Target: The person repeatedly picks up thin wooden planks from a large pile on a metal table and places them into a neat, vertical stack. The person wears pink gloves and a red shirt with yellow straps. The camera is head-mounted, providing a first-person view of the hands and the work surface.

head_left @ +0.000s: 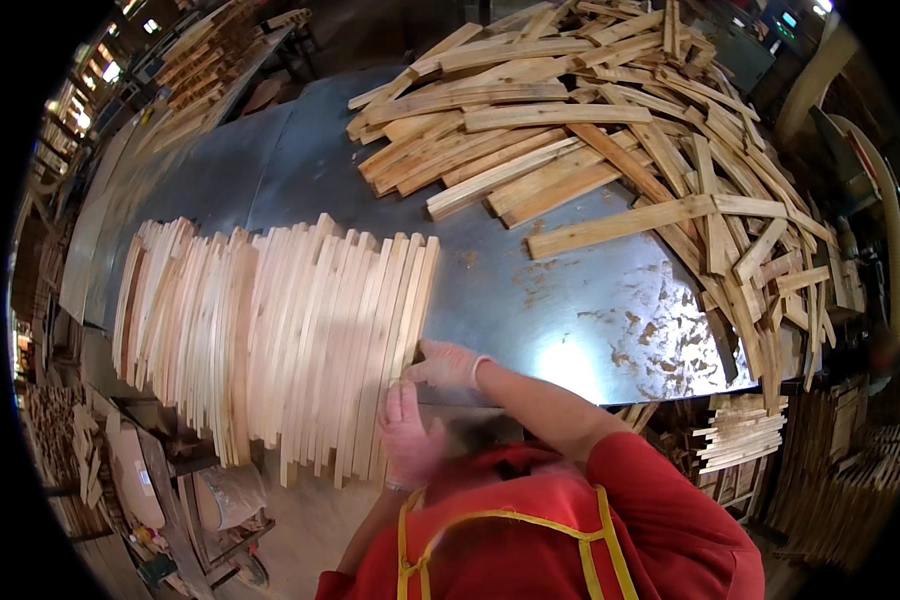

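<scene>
1. The row of pale wooden slats (300,330) is lying side by side on the left part of the metal-topped table (490,290), its near ends overhanging the table's near edge.

2. The right hand (448,364) is resting at the row's right side, its bent fingers reaching the outermost slat (419,300) near its lower half. Whether they are pinching it or only bearing against it, I cannot tell.

3. The left hand (410,445) is sitting just below the right one, beside the near ends of the rightmost slats. Its fingers are pointing away from the body and lying close together, with the thumb apart; blur is hiding any firm contact, so I cannot tell whether it is gripping.

4. Judging by this placement, the step in hand is tending the row's right edge, probably lining up its last slats; the near ends are standing unevenly.

5. The next move is likely calling for light, level pressure from both hands, keeping the slats upright against their neighbours and the overhanging ends from tipping.

6. Across the table, the heap of loose boards (620,157) is lying crisscrossed, well apart from both hands, with one long angled board (620,225) jutting toward the row.
</scene>
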Demonstrator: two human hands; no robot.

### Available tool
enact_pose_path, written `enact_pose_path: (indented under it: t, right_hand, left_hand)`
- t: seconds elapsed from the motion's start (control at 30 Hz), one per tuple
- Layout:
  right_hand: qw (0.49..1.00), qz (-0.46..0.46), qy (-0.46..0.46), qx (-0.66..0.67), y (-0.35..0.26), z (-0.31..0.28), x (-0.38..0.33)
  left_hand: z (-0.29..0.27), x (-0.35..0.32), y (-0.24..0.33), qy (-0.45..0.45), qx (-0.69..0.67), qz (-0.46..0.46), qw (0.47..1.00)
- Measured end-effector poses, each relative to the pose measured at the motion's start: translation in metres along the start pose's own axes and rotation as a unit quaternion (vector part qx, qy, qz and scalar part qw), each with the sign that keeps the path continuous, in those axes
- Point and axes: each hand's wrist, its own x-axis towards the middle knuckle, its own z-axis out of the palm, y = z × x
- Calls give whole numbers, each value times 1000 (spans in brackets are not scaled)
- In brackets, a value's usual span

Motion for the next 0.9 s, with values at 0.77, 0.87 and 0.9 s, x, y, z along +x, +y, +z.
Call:
enact_pose_path:
  t: [0.77,0.87,0.9]
  right_hand:
    - [641,-40,668,376,213,-398,-137]
    - [596,-79,563,566,211,-404,-123]
    - [621,-93,536,563,205,-396,-120]
  left_hand:
    - [103,80,148,-223,97,154,958]
    - [107,71,136,-233,112,153,954]
    - [99,68,132,-241,110,121,957]
